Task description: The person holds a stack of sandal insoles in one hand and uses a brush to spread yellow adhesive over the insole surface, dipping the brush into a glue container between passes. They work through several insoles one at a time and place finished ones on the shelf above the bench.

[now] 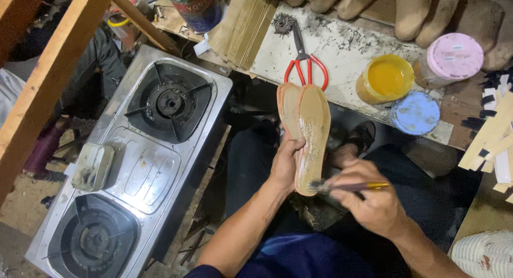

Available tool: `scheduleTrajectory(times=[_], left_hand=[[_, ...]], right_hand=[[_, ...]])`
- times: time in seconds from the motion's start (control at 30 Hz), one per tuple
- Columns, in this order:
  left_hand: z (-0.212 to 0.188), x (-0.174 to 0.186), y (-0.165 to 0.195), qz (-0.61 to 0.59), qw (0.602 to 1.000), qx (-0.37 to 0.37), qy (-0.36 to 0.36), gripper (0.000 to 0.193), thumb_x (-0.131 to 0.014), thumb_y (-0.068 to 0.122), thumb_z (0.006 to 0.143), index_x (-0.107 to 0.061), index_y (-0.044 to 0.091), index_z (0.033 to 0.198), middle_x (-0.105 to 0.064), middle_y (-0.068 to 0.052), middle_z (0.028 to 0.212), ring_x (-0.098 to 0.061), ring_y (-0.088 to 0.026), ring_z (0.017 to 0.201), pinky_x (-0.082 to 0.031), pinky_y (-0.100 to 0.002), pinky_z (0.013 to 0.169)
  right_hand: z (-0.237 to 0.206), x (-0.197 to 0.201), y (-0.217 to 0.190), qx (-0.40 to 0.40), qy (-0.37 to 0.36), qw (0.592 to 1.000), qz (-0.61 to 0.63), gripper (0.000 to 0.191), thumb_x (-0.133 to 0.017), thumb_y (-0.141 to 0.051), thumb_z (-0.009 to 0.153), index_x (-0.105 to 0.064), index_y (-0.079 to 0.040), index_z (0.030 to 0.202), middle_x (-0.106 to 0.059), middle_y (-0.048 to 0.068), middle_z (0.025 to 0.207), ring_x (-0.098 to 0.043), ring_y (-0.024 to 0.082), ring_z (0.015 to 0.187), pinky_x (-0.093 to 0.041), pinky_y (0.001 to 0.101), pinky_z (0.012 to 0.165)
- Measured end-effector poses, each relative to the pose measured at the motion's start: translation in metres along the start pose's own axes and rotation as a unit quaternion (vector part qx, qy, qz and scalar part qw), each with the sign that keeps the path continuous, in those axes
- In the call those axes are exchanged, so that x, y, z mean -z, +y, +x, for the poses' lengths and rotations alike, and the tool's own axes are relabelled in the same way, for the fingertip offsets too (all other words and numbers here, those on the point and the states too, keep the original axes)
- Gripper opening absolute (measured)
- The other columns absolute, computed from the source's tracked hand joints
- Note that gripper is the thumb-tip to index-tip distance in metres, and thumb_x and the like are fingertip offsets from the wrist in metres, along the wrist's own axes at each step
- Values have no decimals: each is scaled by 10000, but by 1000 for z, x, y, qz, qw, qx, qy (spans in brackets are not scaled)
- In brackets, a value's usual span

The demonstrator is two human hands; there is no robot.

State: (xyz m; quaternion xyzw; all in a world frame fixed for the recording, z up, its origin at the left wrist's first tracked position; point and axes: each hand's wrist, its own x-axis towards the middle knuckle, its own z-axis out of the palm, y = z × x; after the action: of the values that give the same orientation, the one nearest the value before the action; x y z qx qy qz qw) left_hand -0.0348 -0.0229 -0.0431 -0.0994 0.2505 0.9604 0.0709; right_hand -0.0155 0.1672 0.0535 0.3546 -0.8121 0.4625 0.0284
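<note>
Here, left hand (286,165) curled shut around two tan insoles (305,128), stacked and held upright over the lap, toes pointing toward the bench (342,43). Right hand (368,200) pinched closed on a thin brush (350,186), bristles touching the heel of the front insole. Glossy, wet-looking smear down that insole's face. On the bench: red-handled scissors (304,61) beside a heap of small dark nails (283,22), an open yellow tub (387,78) of glue, a round blue lid (416,113) just beside it, a pink-lidded jar (451,59). At left, a steel two-burner stove (139,160), dull and stained, with a small grimy tin (93,165) resting on it.
</note>
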Motion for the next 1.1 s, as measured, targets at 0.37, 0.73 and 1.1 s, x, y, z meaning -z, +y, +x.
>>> scheduleTrajectory(times=[0.37,0.73,1.1], left_hand=[[0,7,34,-32,998,-44,18,767,-453,82,925,-235,192,1652,-535,-114,1464,-610,-268,1215,-545,-392,991],[-9,-9,59,5,990,-141,28,734,-508,21,931,-238,124,1606,-500,-124,1470,-563,-265,1290,-518,-429,1062],[-14,-1,97,-2,987,-159,16,739,-557,165,950,-206,203,1599,-493,-89,1483,-552,-262,1289,-508,-422,1056]], right_hand=[[-11,2,8,26,3,999,-25,253,-814,-131,765,-713,-95,994,-743,22,975,-696,190,950,-498,460,1021],[-49,-97,120,-204,171,912,312,537,-547,12,954,-450,-7,1483,-646,255,1288,-721,279,1050,-600,413,921],[-7,-122,148,-192,91,875,435,869,-696,149,743,-350,-37,1518,-583,271,1341,-723,340,1066,-628,475,802]])
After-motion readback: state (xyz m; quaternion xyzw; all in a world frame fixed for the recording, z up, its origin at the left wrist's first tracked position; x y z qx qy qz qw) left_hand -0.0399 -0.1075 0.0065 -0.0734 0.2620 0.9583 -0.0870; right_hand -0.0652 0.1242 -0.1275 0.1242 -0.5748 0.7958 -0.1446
